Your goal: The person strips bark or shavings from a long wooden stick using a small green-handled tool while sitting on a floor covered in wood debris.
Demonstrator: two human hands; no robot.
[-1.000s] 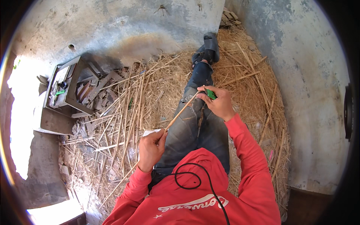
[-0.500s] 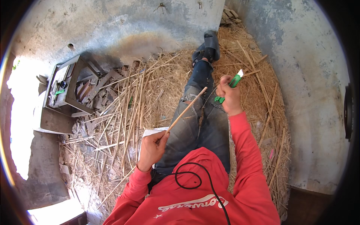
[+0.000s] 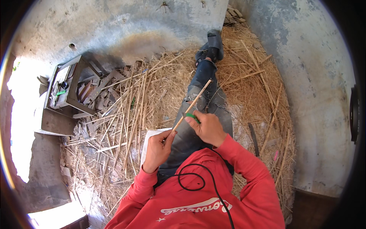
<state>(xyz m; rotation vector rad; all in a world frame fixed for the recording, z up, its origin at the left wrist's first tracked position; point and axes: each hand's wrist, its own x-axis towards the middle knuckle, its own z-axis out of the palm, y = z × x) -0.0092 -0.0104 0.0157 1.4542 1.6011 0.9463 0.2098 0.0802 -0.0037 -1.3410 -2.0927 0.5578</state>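
Observation:
A thin, pale wooden stick (image 3: 199, 94) slants up and away over my legs. My left hand (image 3: 157, 149) is closed around its near end, pinching it between thumb and fingers. Farther up the stick, my right hand (image 3: 207, 127) grips a green-handled cutter (image 3: 192, 116), with most of its handle hidden in the fist. The cutter's small dark tip lies against the stick, about midway along it. My stretched-out legs in worn jeans (image 3: 187, 129) are beneath both hands.
Straw and loose sticks (image 3: 133, 99) cover the floor. A wooden stool-like frame (image 3: 72, 87) stands at the left, with small objects on it. A dark flat strip (image 3: 253, 139) lies right of my legs. Stained walls (image 3: 305, 76) close in the space. A black cable (image 3: 213, 179) crosses my red top.
My right hand has come down and left, bringing the cutter from beyond my right thigh onto the stick. The stick has swung slightly more upright in my left hand.

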